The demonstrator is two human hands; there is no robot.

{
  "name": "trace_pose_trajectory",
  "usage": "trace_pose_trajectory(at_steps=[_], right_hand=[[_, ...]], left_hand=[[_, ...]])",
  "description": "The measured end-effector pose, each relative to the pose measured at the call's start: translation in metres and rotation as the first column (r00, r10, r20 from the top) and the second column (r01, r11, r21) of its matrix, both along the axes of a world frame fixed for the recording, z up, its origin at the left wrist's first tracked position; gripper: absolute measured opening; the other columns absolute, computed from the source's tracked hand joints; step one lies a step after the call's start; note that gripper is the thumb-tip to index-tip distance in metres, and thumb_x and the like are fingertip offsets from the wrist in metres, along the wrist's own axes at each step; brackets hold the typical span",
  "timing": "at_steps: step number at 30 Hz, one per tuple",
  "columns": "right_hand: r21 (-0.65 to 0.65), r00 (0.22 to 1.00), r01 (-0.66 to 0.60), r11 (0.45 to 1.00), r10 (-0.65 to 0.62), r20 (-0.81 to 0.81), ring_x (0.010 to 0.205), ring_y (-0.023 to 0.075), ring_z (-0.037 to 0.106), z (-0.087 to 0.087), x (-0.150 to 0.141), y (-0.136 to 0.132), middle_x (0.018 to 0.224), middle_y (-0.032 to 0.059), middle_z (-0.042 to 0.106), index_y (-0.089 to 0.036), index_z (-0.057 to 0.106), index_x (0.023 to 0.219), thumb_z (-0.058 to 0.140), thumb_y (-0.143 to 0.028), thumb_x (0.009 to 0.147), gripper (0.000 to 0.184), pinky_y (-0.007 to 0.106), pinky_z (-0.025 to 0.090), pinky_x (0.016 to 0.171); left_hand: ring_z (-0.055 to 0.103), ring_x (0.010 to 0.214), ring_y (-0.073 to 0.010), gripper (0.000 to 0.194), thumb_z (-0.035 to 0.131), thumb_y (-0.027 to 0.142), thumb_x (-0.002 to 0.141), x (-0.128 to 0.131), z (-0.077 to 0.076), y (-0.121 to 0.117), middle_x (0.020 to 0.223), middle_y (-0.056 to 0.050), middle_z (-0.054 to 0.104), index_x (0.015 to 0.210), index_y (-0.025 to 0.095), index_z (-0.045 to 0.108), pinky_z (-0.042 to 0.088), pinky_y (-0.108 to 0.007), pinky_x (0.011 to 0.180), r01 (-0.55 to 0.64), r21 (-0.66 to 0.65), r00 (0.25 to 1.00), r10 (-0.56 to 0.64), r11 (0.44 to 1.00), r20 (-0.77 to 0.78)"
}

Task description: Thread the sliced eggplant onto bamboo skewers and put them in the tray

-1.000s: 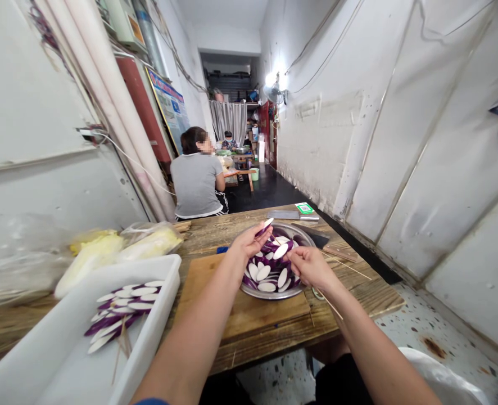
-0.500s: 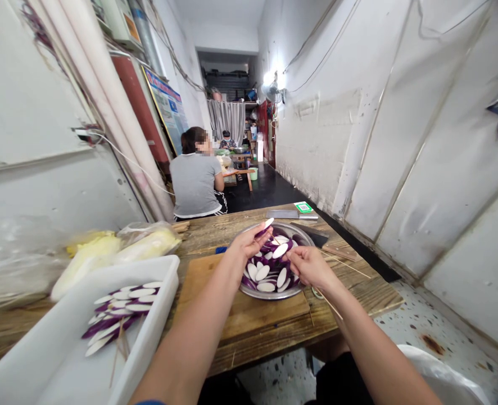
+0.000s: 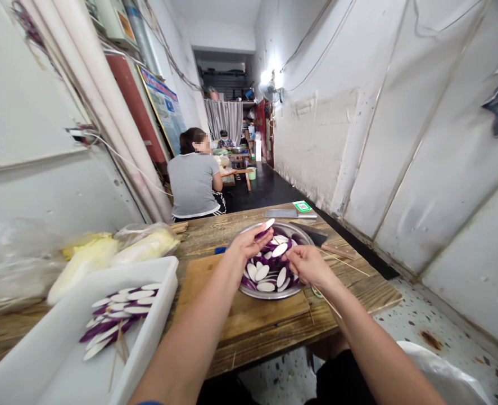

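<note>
My left hand (image 3: 251,243) is closed on a purple-skinned, white-fleshed eggplant slice (image 3: 269,224), held above the left side of the metal bowl (image 3: 249,292). Over the bowl's right side, my right hand (image 3: 303,262) pinches a thin bamboo skewer (image 3: 333,307). Its back end shows beneath my wrist, and its front part points toward my left hand. Another eggplant slice (image 3: 280,250) is at my right fingertips; I cannot tell whether the skewer runs through it. Many similar slices fill the bowl, which overlaps a wooden cutting board (image 3: 202,292).
At left, a white tub (image 3: 170,281) contains skewered eggplant slices (image 3: 118,309). Plastic bags (image 3: 148,243) lie behind it. A cleaver (image 3: 289,214), a dark-bladed knife (image 3: 337,249) and loose skewers (image 3: 350,264) lie around the bowl. A person in grey (image 3: 194,183) sits beyond the table.
The view has shifted very slightly. Both hands keep nearly the same pose over the bowl, with no visible change in what they hold.
</note>
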State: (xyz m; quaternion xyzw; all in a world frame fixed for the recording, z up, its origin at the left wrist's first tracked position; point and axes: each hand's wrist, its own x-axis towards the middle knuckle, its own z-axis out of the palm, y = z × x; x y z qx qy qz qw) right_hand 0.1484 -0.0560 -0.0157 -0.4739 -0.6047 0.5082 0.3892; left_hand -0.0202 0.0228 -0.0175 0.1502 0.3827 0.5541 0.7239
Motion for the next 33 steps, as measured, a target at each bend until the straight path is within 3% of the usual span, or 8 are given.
trace_pose_trajectory(at_steps=[11, 21, 29, 33], right_hand=[[0.008, 0.998, 0.016, 1.0, -0.016, 0.064, 0.023, 0.0046, 0.028, -0.001, -0.002, 0.004, 0.032, -0.0079, 0.041, -0.015, 0.056, 0.067, 0.043, -0.022, 0.076, 0.017, 0.017, 0.018, 0.028], [0.229, 0.976, 0.078, 0.97, -0.121, 0.183, 0.033, 0.0084, 0.038, -0.014, -0.005, 0.009, 0.037, -0.0034, 0.047, -0.016, 0.062, 0.062, 0.048, -0.02, 0.073, 0.018, 0.02, 0.027, 0.038], [0.335, 0.961, 0.072, 0.939, -0.155, 0.227, 0.043, 0.0117, 0.045, -0.015, -0.006, 0.008, 0.043, -0.0012, 0.051, -0.018, 0.059, 0.059, 0.046, -0.019, 0.075, 0.02, 0.022, 0.03, 0.044], [0.366, 0.958, 0.077, 0.927, -0.171, 0.23, 0.046, 0.0126, 0.046, -0.015, -0.007, 0.008, 0.044, -0.0007, 0.051, -0.019, 0.057, 0.057, 0.045, -0.02, 0.075, 0.022, 0.022, 0.031, 0.047]], left_hand=[[0.065, 0.069, -0.0165, 0.007, 0.055, 0.005, 0.078, 0.0, 0.001, -0.001, 0.076, -0.012, 0.064, 0.083, 0.006, 0.06, 0.056, -0.026, 0.064, 0.057, -0.021, 0.997, -0.058, 0.998, -0.056], [0.065, 0.068, -0.0162, 0.012, 0.06, 0.004, 0.075, 0.003, 0.002, -0.005, 0.075, -0.011, 0.065, 0.086, 0.007, 0.06, 0.056, -0.027, 0.065, 0.077, -0.019, 0.994, -0.079, 0.997, -0.081], [0.065, 0.067, -0.0154, 0.007, 0.054, 0.005, 0.079, 0.007, 0.01, -0.011, 0.074, -0.011, 0.065, 0.084, 0.006, 0.06, 0.055, -0.026, 0.064, 0.096, -0.045, 0.993, -0.099, 0.994, -0.07], [0.065, 0.069, -0.0159, 0.008, 0.057, 0.006, 0.077, 0.008, 0.006, -0.011, 0.076, -0.011, 0.065, 0.085, 0.007, 0.061, 0.055, -0.028, 0.068, 0.138, -0.029, 0.987, -0.14, 0.99, -0.076]])
